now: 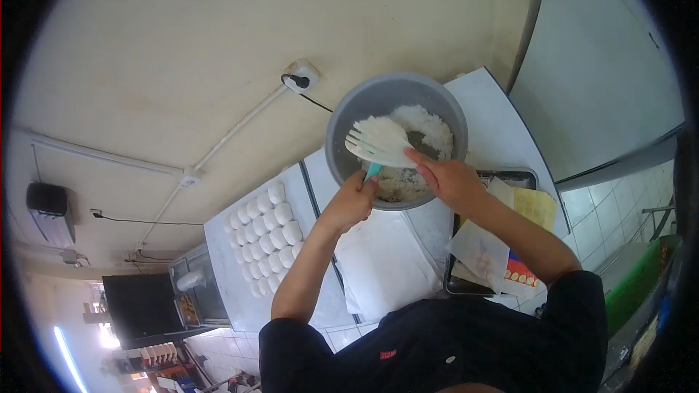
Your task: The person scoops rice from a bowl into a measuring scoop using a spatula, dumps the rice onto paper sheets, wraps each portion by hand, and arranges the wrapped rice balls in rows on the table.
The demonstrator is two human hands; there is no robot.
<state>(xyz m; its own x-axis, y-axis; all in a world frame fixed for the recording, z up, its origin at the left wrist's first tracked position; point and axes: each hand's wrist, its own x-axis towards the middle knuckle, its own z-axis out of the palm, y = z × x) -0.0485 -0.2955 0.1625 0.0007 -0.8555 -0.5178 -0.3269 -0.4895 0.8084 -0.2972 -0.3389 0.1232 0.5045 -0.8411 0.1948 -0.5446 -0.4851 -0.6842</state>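
A large grey pot [342, 113] holds white rice [429, 125], heaped along its far right side, with more stuck near the bottom. Over the pot, my right hand [453, 182] is closed around a white serving fork [393, 156] with wide tines. A white clump [380, 131], apparently rice, lies on or just behind its head. My left hand [353, 202] is closed on a utensil with a teal handle [373, 170]. That handle meets the underside of the fork; the far end of the teal utensil cannot be made out.
Rows of round white dough balls [262, 233] sit on the table to the left. White sheets [386, 266] lie in front of the pot. A dark tray [535, 175] with papers [480, 247] is at the right. A plugged wall socket [302, 76] is behind.
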